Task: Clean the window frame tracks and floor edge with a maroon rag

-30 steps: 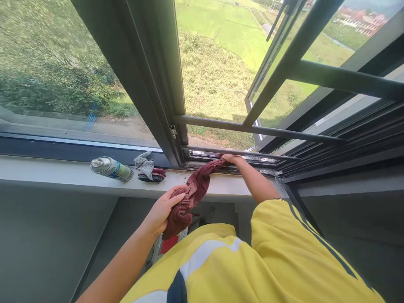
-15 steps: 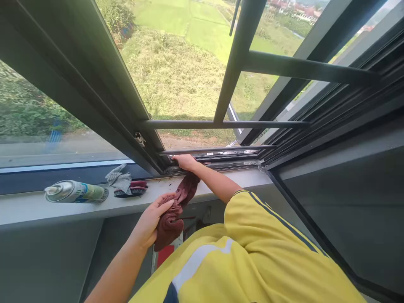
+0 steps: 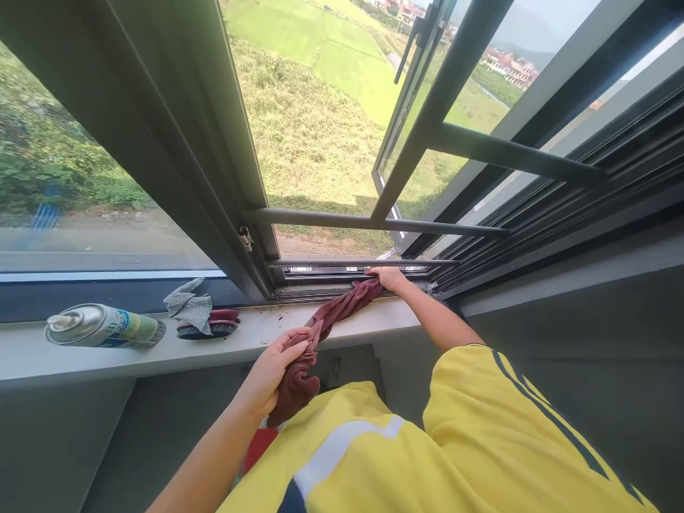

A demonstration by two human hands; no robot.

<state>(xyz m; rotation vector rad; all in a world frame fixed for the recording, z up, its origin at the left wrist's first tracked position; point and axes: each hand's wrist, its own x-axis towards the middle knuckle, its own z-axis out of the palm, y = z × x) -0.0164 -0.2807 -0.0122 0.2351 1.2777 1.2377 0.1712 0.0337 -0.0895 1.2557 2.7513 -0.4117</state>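
Observation:
A long maroon cloth (image 3: 345, 306) stretches, twisted, between my two hands over the white sill. My left hand (image 3: 281, 370) is closed round its bunched near end, in front of the sill's edge. At the other end my right hand (image 3: 387, 278) grips the cloth down at the dark window track (image 3: 315, 291), just beneath the lowest bar. Its fingertips are partly hidden behind the hand and that bar.
On the sill (image 3: 261, 331) to the left lie a spray can (image 3: 107, 326) and a brush (image 3: 208, 325) with a grey cloth (image 3: 191, 305) over it. Grey bars (image 3: 342, 221) cross the window opening. An opened sash (image 3: 400, 121) stands outside.
My right hand has slid right along the track, drawing the cloth out longer between my hands. My left hand keeps hold of its end. The view has shifted slightly.

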